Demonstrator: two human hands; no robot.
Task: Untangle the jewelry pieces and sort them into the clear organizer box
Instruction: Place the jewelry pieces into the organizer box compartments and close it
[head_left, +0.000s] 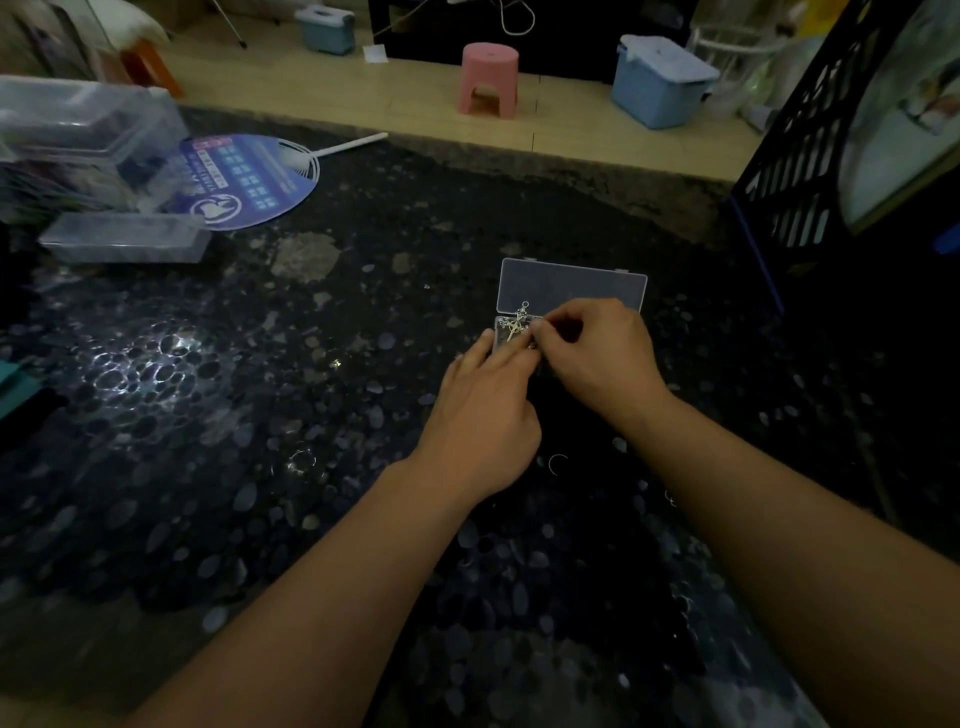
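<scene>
Plastic cases (124, 236) and blue fan (249, 179) lie far left

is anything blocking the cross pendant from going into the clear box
Nothing visible does. The organizer box has its lid up, and the cross pendant is pinched by the right hand right over the open tray, with the left hand alongside.

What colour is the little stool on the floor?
Pink. The stool shows best in the head view, beyond the table.
</scene>
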